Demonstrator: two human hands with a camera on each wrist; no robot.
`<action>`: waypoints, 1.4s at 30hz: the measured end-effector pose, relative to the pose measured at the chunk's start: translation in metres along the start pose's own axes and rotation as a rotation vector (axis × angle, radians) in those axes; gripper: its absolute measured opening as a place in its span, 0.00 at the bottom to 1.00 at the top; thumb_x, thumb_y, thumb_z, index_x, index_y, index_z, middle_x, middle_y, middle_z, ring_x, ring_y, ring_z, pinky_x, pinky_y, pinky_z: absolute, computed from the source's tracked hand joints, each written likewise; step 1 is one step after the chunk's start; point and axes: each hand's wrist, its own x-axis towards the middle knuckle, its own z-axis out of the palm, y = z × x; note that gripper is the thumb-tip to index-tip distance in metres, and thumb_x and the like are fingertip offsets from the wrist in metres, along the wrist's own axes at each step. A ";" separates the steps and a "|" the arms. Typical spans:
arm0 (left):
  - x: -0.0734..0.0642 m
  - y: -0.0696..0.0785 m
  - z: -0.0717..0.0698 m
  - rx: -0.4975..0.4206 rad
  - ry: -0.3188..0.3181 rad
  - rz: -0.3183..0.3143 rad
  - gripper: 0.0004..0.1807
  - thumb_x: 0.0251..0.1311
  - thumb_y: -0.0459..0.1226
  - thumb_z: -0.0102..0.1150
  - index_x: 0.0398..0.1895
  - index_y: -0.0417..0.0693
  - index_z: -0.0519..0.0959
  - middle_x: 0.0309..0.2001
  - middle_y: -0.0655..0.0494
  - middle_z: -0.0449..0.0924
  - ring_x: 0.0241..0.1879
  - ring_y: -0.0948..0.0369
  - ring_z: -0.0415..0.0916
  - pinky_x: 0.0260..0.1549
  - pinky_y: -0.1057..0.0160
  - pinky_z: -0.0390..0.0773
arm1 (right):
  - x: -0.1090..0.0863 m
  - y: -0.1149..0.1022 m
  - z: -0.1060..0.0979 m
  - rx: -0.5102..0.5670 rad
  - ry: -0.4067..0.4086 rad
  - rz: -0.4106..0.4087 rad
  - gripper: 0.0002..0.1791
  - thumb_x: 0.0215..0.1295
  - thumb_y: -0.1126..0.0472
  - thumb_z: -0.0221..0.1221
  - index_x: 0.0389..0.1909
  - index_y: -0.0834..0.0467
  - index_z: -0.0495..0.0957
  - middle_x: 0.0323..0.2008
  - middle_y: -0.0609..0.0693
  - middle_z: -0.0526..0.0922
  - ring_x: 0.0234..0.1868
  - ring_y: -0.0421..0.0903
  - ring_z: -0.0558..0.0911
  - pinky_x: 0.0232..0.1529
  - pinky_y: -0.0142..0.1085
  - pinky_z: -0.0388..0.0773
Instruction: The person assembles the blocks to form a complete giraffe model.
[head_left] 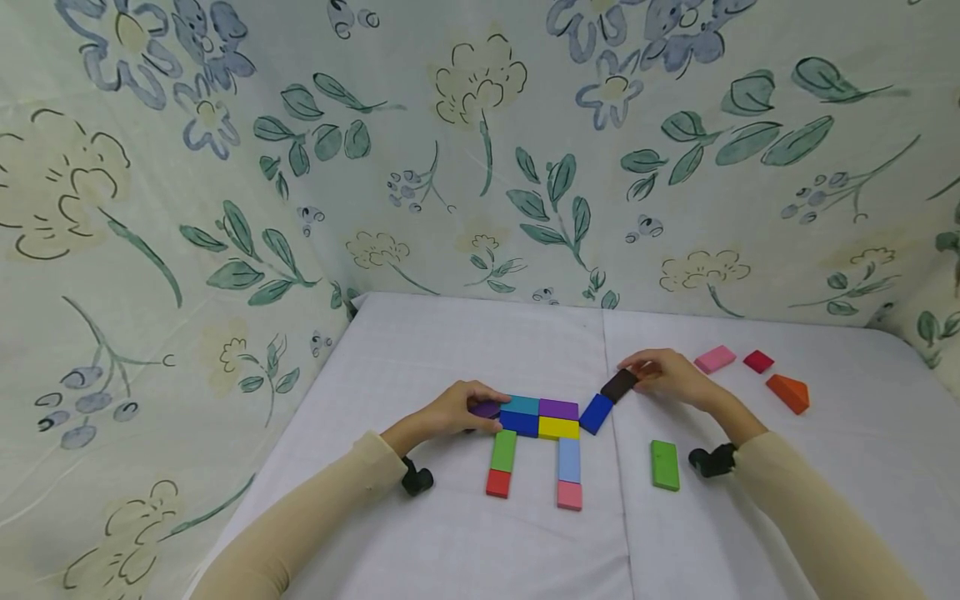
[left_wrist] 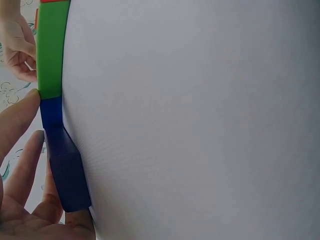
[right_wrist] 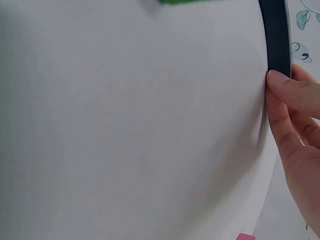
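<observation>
Flat coloured blocks lie joined in a figure on the white cloth. Its body has a teal block (head_left: 520, 405), a purple block (head_left: 558, 409), a blue block (head_left: 519, 425) and a yellow block (head_left: 558, 427). My left hand (head_left: 461, 407) curls round a dark purple block (head_left: 484, 409) at the body's left end, its fingertips right at the teal and blue blocks. Slanting up from the body's right end are another blue block (head_left: 596, 414) and a dark brown block (head_left: 618, 387). Thumb and fingers of my right hand (head_left: 667, 377) pinch the brown block's upper end.
Two legs hang below the body: green (head_left: 503, 451) over red (head_left: 498, 483), and light blue (head_left: 569, 460) over pink (head_left: 569, 495). Loose at right lie a green block (head_left: 664, 465), a pink block (head_left: 715, 359), a red block (head_left: 758, 361) and an orange triangular block (head_left: 789, 393).
</observation>
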 end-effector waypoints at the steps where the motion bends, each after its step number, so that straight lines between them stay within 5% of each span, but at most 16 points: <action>1: 0.000 0.000 0.000 0.000 0.001 0.000 0.22 0.58 0.39 0.72 0.58 0.55 0.83 0.57 0.58 0.78 0.55 0.58 0.71 0.60 0.55 0.70 | 0.000 0.000 0.000 0.003 -0.003 -0.002 0.20 0.63 0.76 0.62 0.56 0.62 0.81 0.51 0.62 0.80 0.50 0.60 0.79 0.53 0.52 0.78; 22: 0.001 0.000 0.001 0.015 0.005 -0.017 0.22 0.58 0.40 0.72 0.58 0.58 0.83 0.57 0.59 0.78 0.56 0.58 0.70 0.61 0.55 0.70 | 0.007 -0.007 0.004 -0.025 -0.016 -0.045 0.20 0.63 0.77 0.61 0.56 0.63 0.81 0.47 0.59 0.80 0.47 0.56 0.79 0.51 0.45 0.79; 42: 0.002 -0.002 0.001 0.017 0.009 -0.014 0.22 0.57 0.40 0.73 0.57 0.58 0.84 0.56 0.59 0.79 0.57 0.58 0.70 0.61 0.55 0.69 | 0.009 -0.006 0.002 -0.021 -0.042 -0.055 0.20 0.64 0.78 0.58 0.56 0.62 0.81 0.47 0.59 0.81 0.47 0.56 0.79 0.53 0.50 0.78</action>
